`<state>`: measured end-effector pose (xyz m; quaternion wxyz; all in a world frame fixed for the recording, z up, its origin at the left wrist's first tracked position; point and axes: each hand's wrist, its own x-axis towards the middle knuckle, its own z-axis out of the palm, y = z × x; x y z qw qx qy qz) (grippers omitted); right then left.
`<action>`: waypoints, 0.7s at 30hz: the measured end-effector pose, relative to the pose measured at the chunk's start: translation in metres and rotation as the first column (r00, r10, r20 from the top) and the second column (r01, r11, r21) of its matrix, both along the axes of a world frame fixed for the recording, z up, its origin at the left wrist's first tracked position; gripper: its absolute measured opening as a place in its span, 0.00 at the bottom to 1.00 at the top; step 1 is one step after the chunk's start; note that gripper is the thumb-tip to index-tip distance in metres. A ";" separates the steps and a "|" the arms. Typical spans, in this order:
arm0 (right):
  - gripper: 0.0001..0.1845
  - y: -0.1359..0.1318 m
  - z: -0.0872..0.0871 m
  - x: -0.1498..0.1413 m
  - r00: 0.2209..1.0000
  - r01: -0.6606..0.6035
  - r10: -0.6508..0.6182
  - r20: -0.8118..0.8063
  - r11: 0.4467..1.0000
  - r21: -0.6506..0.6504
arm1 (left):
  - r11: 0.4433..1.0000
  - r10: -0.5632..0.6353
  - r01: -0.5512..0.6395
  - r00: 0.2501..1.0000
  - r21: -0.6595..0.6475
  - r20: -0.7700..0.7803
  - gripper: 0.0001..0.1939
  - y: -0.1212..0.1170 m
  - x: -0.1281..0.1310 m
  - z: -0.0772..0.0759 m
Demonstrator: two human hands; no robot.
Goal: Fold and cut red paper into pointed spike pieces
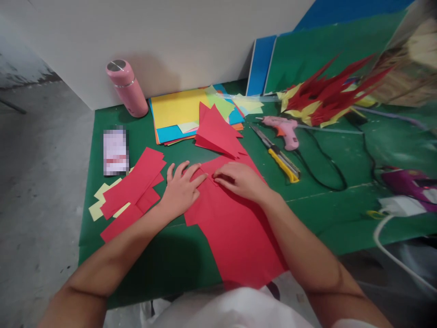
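My left hand (pixel 182 187) lies with its fingers spread on a piece of red paper near the middle of the green table. Just to its right, my right hand (pixel 239 181) bends over the same red paper, thumb and fingertips drawn together at a small fold or edge of it. A large red sheet of paper (pixel 244 241) stretches from beneath both hands to the table's front edge. Pointed red paper cutouts (pixel 216 130) lie just beyond the hands. Left of my left hand are red paper strips (pixel 133 182) overlapping pale yellow paper pieces (pixel 96 210).
A pink bottle (pixel 128 89) stands at the back left, behind a blurred-out phone-like object (pixel 115 152). Coloured sheets (pixel 180 109) lie at the back. To the right are a yellow utility knife (pixel 282 161), a pink glue gun (pixel 283 130) with its cord, and a red-yellow paper flame (pixel 327 98).
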<state>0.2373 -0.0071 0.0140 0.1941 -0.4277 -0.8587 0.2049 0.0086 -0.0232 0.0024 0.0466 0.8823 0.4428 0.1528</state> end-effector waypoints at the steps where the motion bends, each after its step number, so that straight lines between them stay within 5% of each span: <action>1: 0.13 0.000 0.000 -0.004 0.999 0.012 -0.012 0.040 1.000 0.013 | 1.000 0.009 -0.009 1.000 0.014 0.005 0.25 0.000 0.000 0.000; 12: 0.23 -0.007 0.013 -0.038 0.871 0.157 -0.150 0.467 0.987 0.024 | 0.998 -0.031 0.032 0.999 -0.046 0.039 0.19 0.001 -0.003 0.002; 15: 0.24 -0.006 0.014 -0.037 0.860 0.152 -0.135 0.492 0.988 0.006 | 0.993 -0.020 0.037 0.988 -0.111 0.151 0.28 0.004 -0.006 0.002; 21: 0.22 -0.006 0.012 -0.033 0.841 0.161 -0.136 0.523 0.987 -0.002 | 0.970 0.140 -0.022 0.862 -0.240 0.487 0.17 0.012 -0.013 -0.002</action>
